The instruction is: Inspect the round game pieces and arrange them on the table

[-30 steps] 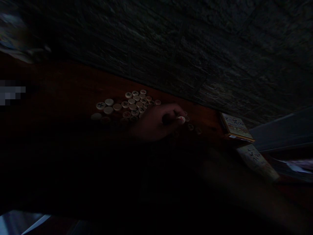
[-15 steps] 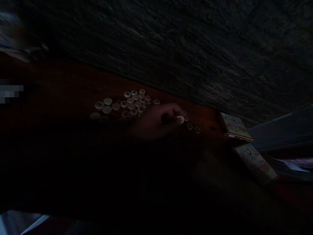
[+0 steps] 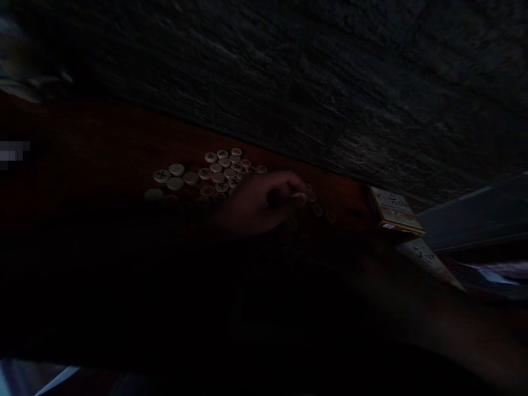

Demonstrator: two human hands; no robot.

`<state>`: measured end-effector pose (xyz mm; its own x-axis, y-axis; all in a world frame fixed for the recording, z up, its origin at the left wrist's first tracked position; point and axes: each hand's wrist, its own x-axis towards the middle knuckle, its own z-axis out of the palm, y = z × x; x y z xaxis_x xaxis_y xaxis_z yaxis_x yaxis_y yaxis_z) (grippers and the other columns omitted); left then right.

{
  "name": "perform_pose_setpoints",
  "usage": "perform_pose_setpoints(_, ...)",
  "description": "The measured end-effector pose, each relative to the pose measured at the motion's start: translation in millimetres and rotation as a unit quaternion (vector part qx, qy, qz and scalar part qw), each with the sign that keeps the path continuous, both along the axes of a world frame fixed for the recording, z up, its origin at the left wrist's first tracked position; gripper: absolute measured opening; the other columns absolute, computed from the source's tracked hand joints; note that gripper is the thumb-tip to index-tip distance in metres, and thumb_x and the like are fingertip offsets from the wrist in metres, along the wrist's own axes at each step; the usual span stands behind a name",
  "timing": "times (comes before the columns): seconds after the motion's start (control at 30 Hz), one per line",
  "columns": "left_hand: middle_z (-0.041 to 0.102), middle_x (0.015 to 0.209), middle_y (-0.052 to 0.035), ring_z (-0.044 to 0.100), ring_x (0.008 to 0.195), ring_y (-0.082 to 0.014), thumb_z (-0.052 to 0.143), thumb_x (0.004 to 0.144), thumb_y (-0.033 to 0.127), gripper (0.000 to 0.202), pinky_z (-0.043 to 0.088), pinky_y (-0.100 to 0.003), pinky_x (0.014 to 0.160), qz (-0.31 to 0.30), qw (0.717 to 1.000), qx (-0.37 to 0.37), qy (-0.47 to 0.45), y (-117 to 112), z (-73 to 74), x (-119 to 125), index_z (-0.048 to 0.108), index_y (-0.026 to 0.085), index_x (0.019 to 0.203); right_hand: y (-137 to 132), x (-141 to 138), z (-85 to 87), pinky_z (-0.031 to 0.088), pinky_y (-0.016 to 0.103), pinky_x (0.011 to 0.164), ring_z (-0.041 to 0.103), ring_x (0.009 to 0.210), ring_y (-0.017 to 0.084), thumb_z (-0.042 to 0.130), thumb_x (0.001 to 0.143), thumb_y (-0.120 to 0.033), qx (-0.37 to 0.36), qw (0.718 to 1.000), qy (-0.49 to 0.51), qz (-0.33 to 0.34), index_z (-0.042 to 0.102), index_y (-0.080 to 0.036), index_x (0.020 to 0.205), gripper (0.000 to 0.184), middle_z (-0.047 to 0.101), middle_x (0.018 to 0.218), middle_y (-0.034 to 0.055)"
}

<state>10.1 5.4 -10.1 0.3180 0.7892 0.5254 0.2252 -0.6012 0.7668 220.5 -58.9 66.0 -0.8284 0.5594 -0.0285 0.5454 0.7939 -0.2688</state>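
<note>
Over the wooden table, my left hand [image 3: 253, 202] reaches in from the left, thumb and fingertips closed on a round Chinese chess piece [image 3: 300, 198] with a red mark. Beside and beyond this hand lies a cluster of pale round Chinese chess pieces [image 3: 218, 177], some with dark or red characters, some blank side up. A few more pieces [image 3: 317, 210] lie just right of the hand. My right hand [image 3: 371, 275] is a dim shape at lower right, below the boxes; its fingers are lost in the dark.
A dark stone-block wall [image 3: 256, 71] runs along the far edge of the reddish wooden table [image 3: 136, 129]. Two printed boxes, one nearer the wall [image 3: 396, 209] and one lower down [image 3: 429, 261], sit at the right. Deep shadow covers the near side.
My right forearm has come further into view at lower right, covering part of the lower box. My left hand keeps its pinch on the chess piece; the view shifts slightly.
</note>
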Motion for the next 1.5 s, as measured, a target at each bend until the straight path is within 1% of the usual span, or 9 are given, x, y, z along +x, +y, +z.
perform_pose_setpoints(0.13,0.073,0.082,-0.0003,0.067,0.071,-0.0131,0.066,0.097,0.031,0.015,0.050,-0.024,0.066,-0.003,1.000,0.003,0.002,0.1,-0.7,0.3,0.071,0.019,0.105,0.9,11.0,2.7,0.058,0.029,0.088,0.074,0.103,0.019,0.069,0.089,-0.006,-0.001,1.000,-0.022,0.006,0.066,-0.022,0.133,0.046,0.074,0.128,0.0067)
perform_pose_setpoints(0.27,0.074,0.085,-0.0017,0.068,0.078,-0.0148,0.067,0.096,0.033,0.015,0.052,-0.026,0.071,0.011,1.000,0.015,0.008,0.1,-0.5,0.3,0.071,0.020,0.102,-0.4,12.1,-3.8,0.056,0.033,0.099,0.071,0.117,0.022,0.067,0.090,-0.003,0.008,1.000,-0.024,0.005,0.067,-0.022,0.129,0.044,0.073,0.130,0.0068)
perform_pose_setpoints(0.43,0.073,0.083,-0.0009,0.067,0.073,-0.0136,0.067,0.096,0.034,0.016,0.051,-0.025,0.068,0.008,1.000,0.013,0.004,0.4,-1.6,0.4,0.071,0.020,0.102,-0.4,9.1,-10.1,0.054,0.038,0.106,0.068,0.123,0.025,0.066,0.089,0.000,0.015,1.000,-0.025,0.002,0.069,-0.020,0.126,0.043,0.074,0.129,0.0078)
perform_pose_setpoints(0.73,0.073,0.084,-0.0006,0.066,0.073,-0.0132,0.066,0.097,0.035,0.017,0.051,-0.025,0.069,0.004,1.000,0.009,0.008,-0.4,-0.5,-0.4,0.071,0.020,0.105,-0.2,7.6,-1.8,0.059,0.031,0.095,0.072,0.113,0.021,0.069,0.089,-0.005,0.015,1.000,-0.022,0.008,0.066,-0.023,0.134,0.049,0.072,0.133,0.0063)
perform_pose_setpoints(0.9,0.071,0.080,0.0004,0.065,0.070,-0.0126,0.065,0.098,0.035,0.018,0.050,-0.024,0.066,-0.003,1.000,0.003,0.005,-0.7,-0.3,-0.7,0.071,0.020,0.105,0.6,7.2,-5.0,0.059,0.035,0.097,0.071,0.117,0.024,0.069,0.087,-0.002,0.022,0.999,-0.024,0.008,0.069,-0.022,0.129,0.047,0.075,0.127,0.0063)
perform_pose_setpoints(1.03,0.071,0.079,0.0008,0.066,0.070,-0.0125,0.066,0.097,0.035,0.018,0.049,-0.023,0.065,0.005,1.000,0.012,0.007,-0.3,-1.0,-0.1,0.072,0.020,0.105,0.3,7.3,-6.3,0.059,0.032,0.096,0.072,0.114,0.022,0.070,0.088,-0.002,0.023,0.999,-0.022,0.013,0.070,-0.023,0.126,0.043,0.076,0.124,0.0059)
perform_pose_setpoints(1.2,0.074,0.088,-0.0013,0.068,0.077,-0.0133,0.065,0.097,0.032,0.016,0.052,-0.024,0.071,0.007,1.000,0.019,0.007,-0.5,-1.0,0.1,0.072,0.019,0.105,-0.5,7.9,-4.5,0.060,0.031,0.090,0.074,0.107,0.022,0.072,0.084,0.001,0.030,0.999,-0.019,0.004,0.073,-0.024,0.119,0.043,0.078,0.116,0.0059)
perform_pose_setpoints(1.33,0.072,0.080,0.0009,0.066,0.072,-0.0118,0.066,0.097,0.029,0.014,0.050,-0.022,0.068,0.002,1.000,0.021,0.003,0.1,-1.3,-0.2,0.072,0.019,0.105,-0.6,6.8,-3.6,0.060,0.032,0.086,0.074,0.106,0.024,0.073,0.079,0.002,0.031,0.999,-0.011,0.000,0.074,-0.025,0.117,0.047,0.078,0.117,0.0063)
perform_pose_setpoints(1.5,0.073,0.081,0.0003,0.067,0.072,-0.0117,0.066,0.096,0.028,0.013,0.049,-0.022,0.066,0.002,1.000,0.021,0.003,0.0,-0.7,0.3,0.072,0.018,0.104,2.1,10.8,4.8,0.057,0.028,0.074,0.076,0.094,0.023,0.077,0.076,-0.006,0.024,1.000,0.016,-0.011,0.077,-0.027,0.110,0.039,0.080,0.108,0.0054)
